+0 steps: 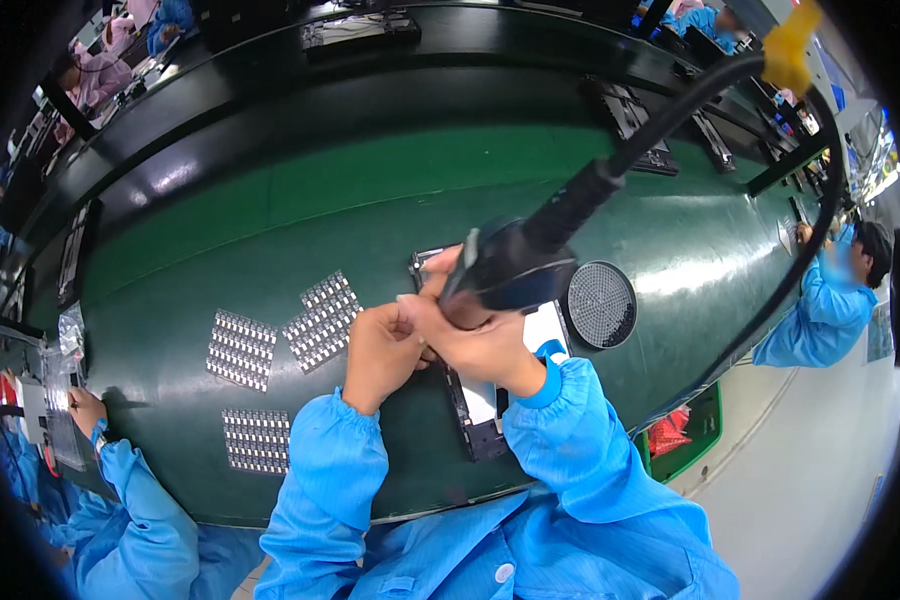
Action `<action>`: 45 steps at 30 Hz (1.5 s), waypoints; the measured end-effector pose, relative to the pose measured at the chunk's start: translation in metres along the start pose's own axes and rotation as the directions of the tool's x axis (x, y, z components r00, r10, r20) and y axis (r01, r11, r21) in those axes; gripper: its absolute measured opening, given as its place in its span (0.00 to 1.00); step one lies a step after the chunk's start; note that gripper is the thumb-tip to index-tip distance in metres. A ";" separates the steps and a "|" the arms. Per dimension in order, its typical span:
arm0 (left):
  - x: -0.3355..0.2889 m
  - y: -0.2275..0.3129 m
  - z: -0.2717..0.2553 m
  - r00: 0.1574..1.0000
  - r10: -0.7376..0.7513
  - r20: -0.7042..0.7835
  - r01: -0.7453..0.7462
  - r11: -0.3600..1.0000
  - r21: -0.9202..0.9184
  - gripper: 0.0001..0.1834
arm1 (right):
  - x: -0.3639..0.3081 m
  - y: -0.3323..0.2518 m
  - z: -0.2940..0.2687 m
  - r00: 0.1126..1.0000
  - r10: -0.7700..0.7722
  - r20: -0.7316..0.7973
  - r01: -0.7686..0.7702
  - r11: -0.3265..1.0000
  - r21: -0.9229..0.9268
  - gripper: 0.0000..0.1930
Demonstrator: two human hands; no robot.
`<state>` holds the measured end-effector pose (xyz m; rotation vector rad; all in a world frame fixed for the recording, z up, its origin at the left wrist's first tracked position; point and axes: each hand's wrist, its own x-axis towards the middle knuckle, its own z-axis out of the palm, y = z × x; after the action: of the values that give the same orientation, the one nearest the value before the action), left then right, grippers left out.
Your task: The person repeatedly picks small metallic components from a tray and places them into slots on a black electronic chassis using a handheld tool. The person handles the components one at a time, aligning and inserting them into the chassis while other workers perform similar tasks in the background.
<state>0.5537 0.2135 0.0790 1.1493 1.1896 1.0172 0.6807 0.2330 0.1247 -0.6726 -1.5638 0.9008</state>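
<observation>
Near the front edge of the glossy green desk (pixel 270 200), the right hand (pixel 485 340) has its fingers wrapped around a black electric screwdriver (pixel 510 265) above a dark flat device (pixel 475 400), while the left hand (pixel 380 355) pinches its fingertips together beside 3 silvery sheets of small parts (pixel 240 350) and a round mesh dish (pixel 600 303).

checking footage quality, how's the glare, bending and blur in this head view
Head view: bright glare streaks on the green bench, worst at right; fisheye bends its edges, corners black; the right hand and the dark power tool it holds stay sharp; a co-worker's face at right is blurred.
</observation>
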 end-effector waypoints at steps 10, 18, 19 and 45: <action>-0.001 0.026 -0.085 0.894 0.420 -0.156 -0.064 0.465 0.883 0.20 | -0.006 -0.043 -0.113 0.913 0.065 -0.404 -0.027 0.995 0.101 0.21; 0.016 0.023 -0.122 0.989 0.048 -0.143 0.061 0.739 0.670 0.15 | -0.011 -0.032 -0.179 0.834 0.154 -0.529 -0.100 0.987 0.129 0.17; 0.019 0.026 -0.120 0.990 -0.029 -0.140 0.102 0.829 0.549 0.14 | -0.012 -0.028 -0.181 0.833 0.157 -0.530 -0.084 0.984 0.160 0.16; -0.041 0.007 0.001 0.902 0.429 -0.053 -0.276 0.665 0.694 0.07 | -0.010 -0.001 -0.176 0.861 0.141 -0.489 -0.128 0.990 0.060 0.14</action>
<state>0.5495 0.1744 0.0918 1.9540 1.6206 1.0398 0.8557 0.2573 0.1296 -0.9216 -1.0542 0.7713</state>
